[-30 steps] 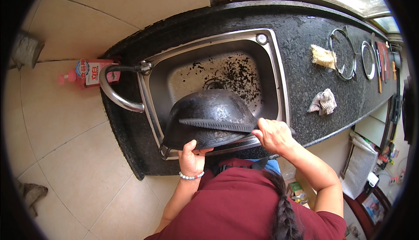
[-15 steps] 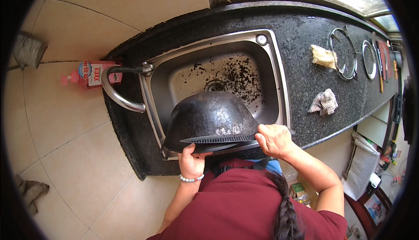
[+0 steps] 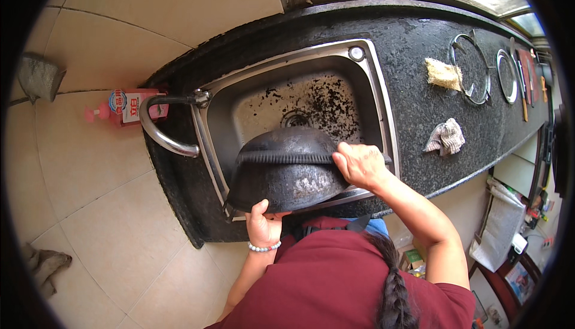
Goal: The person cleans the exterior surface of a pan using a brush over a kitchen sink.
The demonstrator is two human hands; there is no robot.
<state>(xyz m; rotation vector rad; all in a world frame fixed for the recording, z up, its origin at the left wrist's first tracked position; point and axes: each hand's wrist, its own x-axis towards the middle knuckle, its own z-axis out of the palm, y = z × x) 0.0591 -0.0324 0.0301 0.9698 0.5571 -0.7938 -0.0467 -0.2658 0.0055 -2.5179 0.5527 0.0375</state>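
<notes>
So the big blackened wok [image 3: 287,170] was turned bottom-up over the steel sink [image 3: 383,107], tilted against the front edge. Left hand [image 3: 262,224] gripped the near rim from below, fingers curled around it. Right hand [image 3: 358,164] pressed a dark scrubbing tool [image 3: 287,156] to the underside, fingers closed over it. Looked like mid-scrub of the sooty bottom; next stroke probably needed steady bracing so it didn't slip.
</notes>
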